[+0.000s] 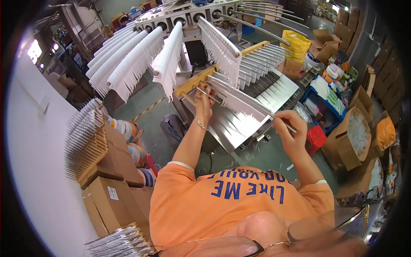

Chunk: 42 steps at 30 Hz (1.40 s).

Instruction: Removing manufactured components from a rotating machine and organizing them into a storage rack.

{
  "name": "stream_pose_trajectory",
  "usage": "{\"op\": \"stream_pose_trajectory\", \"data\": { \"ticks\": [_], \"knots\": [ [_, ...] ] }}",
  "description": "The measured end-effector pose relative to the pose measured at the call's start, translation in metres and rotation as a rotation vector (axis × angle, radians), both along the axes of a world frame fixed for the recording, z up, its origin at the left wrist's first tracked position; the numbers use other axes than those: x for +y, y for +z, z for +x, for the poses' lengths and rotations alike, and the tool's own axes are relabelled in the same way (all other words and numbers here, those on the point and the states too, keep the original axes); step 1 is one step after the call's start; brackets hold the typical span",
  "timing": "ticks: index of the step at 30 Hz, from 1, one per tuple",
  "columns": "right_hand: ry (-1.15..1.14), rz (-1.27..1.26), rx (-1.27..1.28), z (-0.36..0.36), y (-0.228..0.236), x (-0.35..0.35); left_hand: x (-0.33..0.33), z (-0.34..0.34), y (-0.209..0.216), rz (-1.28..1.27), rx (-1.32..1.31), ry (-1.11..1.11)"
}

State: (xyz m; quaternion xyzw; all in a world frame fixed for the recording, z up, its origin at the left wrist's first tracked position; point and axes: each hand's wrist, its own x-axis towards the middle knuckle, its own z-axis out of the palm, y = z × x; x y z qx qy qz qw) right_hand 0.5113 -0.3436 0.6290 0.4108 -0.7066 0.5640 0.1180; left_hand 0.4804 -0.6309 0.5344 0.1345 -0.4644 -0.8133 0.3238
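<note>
Fringed rod [243, 99], ten to four o'clock
Right hand [292, 129] grips its lower end; left hand [204, 97] curls, hold unclear; rack [256, 47] at one o'clock.

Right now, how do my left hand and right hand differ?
Your left hand is at the wooden rail, while your right hand is farther right, away from it. A bracelet circles the left hand's wrist; the right hand's looks bare. Both hold slim metal rods.

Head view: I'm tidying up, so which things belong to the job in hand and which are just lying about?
With the job: white-fringed rod in the right hand; wooden rack; metal sheet; rod-bearing machine.

Apparently lying about: red container; yellow bag; orange bag.
</note>
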Motion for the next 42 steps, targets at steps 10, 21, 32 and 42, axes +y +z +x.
{"op": "stream_pose_trajectory", "data": {
  "ticks": [10,21,32,42],
  "knots": [
    [-0.087,-0.766,-0.486,-0.013,-0.061,0.087,0.061,0.051,0.016,-0.445,0.044,-0.292],
    [-0.070,-0.948,-0.539,-0.027,-0.081,0.137,0.110,0.024,0.047,-0.377,0.029,-0.502],
    [-0.005,-0.906,-0.546,-0.065,-0.097,0.167,0.141,0.004,0.064,-0.511,0.080,-0.363],
    [-0.064,-0.912,-0.519,-0.074,-0.109,0.179,0.158,-0.001,0.071,-0.675,0.096,-0.346]
  ]
}}
